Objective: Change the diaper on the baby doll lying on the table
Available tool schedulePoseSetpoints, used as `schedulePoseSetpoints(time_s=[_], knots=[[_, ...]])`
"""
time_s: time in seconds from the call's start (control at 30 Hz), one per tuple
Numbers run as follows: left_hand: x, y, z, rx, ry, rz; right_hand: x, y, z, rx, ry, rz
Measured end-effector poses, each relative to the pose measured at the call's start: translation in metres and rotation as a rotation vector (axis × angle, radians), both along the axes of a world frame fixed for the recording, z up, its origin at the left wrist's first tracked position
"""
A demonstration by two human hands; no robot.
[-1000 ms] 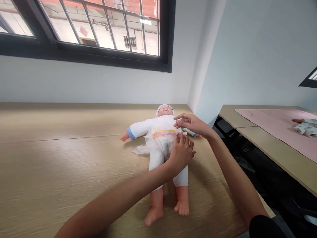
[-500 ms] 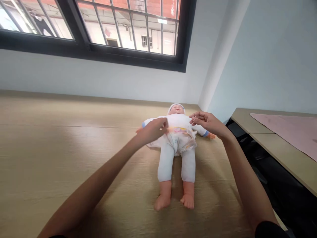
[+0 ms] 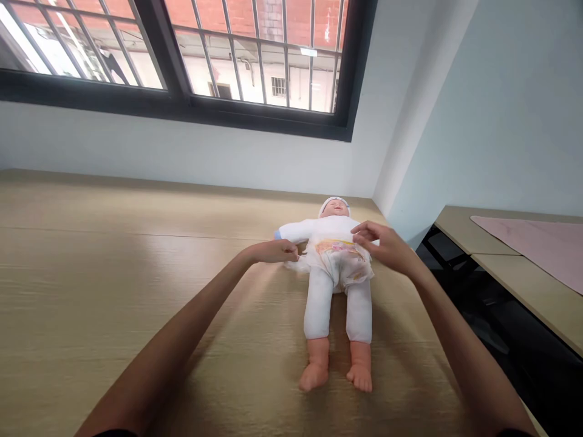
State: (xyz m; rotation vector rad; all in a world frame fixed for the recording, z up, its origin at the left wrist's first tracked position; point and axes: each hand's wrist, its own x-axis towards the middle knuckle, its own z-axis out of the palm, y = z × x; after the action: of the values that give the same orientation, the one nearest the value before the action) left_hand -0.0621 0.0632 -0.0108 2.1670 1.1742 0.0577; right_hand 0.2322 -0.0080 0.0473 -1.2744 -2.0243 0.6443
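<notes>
Diaper (image 3: 342, 262), apparently part-closed, around one baby doll (image 3: 334, 228) lying face-up on a wooden table (image 3: 136, 291).
Its front panel covers the belly; one side wing (image 3: 300, 263) seems not yet fastened. The left hand (image 3: 276, 250) pinches that wing, fingertips together; the right hand (image 3: 386, 246), half open, seemingly holding nothing, is at the waist's other side, contact unclear. Counted: one diaper, one doll, two hands; beyond, a second table (image 3: 456, 230), one pink cloth (image 3: 537, 243), one barred window (image 3: 264, 106).

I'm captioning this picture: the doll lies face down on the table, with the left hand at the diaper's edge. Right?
Not face down: the head view shows the doll lying face up on the table, with the left hand at the edge of the diaper.
</notes>
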Motion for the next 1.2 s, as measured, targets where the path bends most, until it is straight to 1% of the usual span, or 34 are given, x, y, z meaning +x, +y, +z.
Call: schedulePoseSetpoints(time_s=[0.07,0.13,0.23,0.27,0.33,0.37,0.43,0.5,0.57,0.63,0.7,0.8,0.87,0.93,1.0,1.1,1.17,1.2], knots=[[-0.008,0.0,0.007,-0.108,-0.019,0.054,-0.022,-0.004,-0.007,0.069,-0.088,0.086],[-0.013,0.001,0.009,-0.189,-0.041,0.061,-0.05,-0.004,-0.016,0.166,-0.232,0.166],[-0.02,0.005,0.008,-0.225,-0.097,0.056,-0.094,0.003,-0.035,0.352,-0.555,0.141],[-0.023,0.006,0.008,-0.224,-0.119,0.051,-0.106,0.007,-0.041,0.389,-0.645,0.149],[-0.03,0.009,0.007,-0.231,-0.157,0.028,-0.121,0.016,-0.049,0.415,-0.757,0.164],[-0.033,0.01,0.008,-0.244,-0.176,0.013,-0.124,0.02,-0.05,0.418,-0.78,0.159],[-0.039,0.011,0.01,-0.269,-0.206,-0.004,-0.122,0.028,-0.048,0.416,-0.771,0.107],[-0.043,0.011,0.014,-0.278,-0.221,-0.003,-0.114,0.035,-0.04,0.399,-0.747,0.023],[-0.045,0.009,0.019,-0.273,-0.233,0.003,-0.104,0.042,-0.033,0.353,-0.747,-0.061],[-0.044,0.006,0.023,-0.276,-0.244,0.006,-0.099,0.046,-0.03,0.316,-0.759,-0.117],[-0.043,0.004,0.027,-0.277,-0.248,0.023,-0.098,0.047,-0.033,0.314,-0.761,-0.113],[-0.039,0.001,0.03,-0.249,-0.254,0.048,-0.105,0.045,-0.042,0.364,-0.717,-0.11],[-0.036,-0.001,0.032,-0.226,-0.271,0.046,-0.109,0.044,-0.046,0.404,-0.646,-0.152],[-0.031,-0.003,0.033,-0.21,-0.29,0.038,-0.108,0.047,-0.044,0.428,-0.541,-0.173],[-0.024,-0.007,0.036,-0.191,-0.31,0.036,-0.099,0.051,-0.035,0.428,-0.391,-0.14],[-0.011,-0.014,0.039,-0.142,-0.361,0.057,-0.071,0.053,-0.013,0.381,-0.162,-0.018],[0.001,-0.019,0.041,-0.119,-0.421,0.085,-0.05,0.049,0.001,0.254,-0.13,0.087],[0.007,-0.02,0.042,-0.107,-0.452,0.098,-0.041,0.047,0.007,0.149,-0.162,0.13]])
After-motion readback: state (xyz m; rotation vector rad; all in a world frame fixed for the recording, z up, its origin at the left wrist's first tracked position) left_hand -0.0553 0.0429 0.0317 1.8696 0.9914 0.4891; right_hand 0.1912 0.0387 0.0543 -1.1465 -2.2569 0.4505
